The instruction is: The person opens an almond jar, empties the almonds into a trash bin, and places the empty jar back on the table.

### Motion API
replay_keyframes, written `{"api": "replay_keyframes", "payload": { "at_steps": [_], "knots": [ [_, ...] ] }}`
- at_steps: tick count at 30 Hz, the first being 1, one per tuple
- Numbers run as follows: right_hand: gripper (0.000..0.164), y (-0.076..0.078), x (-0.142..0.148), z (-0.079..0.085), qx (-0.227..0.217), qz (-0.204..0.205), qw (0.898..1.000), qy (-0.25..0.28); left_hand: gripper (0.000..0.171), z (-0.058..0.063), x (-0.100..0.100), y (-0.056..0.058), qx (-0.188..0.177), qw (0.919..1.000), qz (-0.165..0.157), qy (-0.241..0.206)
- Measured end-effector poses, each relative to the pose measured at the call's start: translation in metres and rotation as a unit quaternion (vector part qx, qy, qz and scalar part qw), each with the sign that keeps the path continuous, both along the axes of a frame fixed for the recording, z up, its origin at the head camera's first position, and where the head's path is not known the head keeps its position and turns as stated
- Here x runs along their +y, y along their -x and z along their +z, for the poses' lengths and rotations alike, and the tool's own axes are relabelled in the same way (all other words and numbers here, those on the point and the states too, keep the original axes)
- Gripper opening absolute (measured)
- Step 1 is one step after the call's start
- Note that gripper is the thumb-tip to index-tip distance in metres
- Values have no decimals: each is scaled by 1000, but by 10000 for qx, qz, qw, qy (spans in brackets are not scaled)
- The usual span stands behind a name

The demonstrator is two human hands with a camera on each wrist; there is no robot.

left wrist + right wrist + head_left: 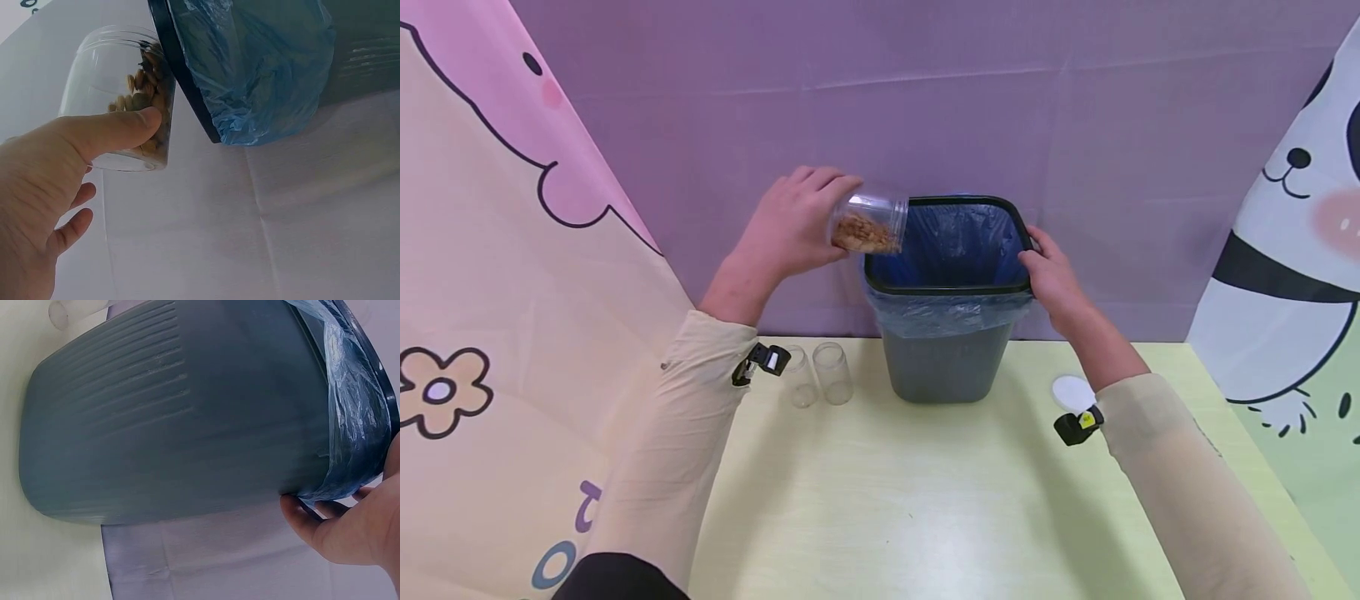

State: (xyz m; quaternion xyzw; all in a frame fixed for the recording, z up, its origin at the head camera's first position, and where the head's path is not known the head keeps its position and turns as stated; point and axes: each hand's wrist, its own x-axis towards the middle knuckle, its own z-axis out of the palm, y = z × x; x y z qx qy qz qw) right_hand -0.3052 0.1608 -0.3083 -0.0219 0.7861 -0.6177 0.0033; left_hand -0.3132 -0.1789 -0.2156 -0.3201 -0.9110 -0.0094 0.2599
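Note:
My left hand (801, 218) grips a clear plastic jar (871, 218), tipped on its side with its mouth toward the bin's left rim. Brown, nut-like pieces (147, 94) lie along the jar's lower side. The grey trash bin (947, 362) has a black rim (951, 291) and a blue plastic liner (962, 242) folded over its edge. On the bin's right side, my right hand (1051, 275) holds the rim, thumb on top and fingers around the outside over the liner, as the right wrist view (350, 519) also has it.
Two clear glasses (832, 375) stand on the table to the left of the bin. A white round lid (1072, 393) lies to its right, near my right wrist camera. Behind the pale table (887, 500) hangs a purple cloth (925, 100).

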Motion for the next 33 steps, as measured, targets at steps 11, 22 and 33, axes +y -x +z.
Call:
{"api": "replay_keyframes", "payload": {
  "at_steps": [11, 22, 33],
  "knots": [
    [56, -1, -1, 0, -5, 7, 10000, 19, 88, -3, 3, 0, 198, 9997, -95, 54],
    [56, -3, -3, 2, -18, 54, 9999, 97, 87, -1, 6, -3, 294, 9993, -131, 170],
    [55, -3, -4, 2, -5, -6, 9999, 129, 83, -2, 9, -3, 384, 9990, -172, 168]
  ]
}}
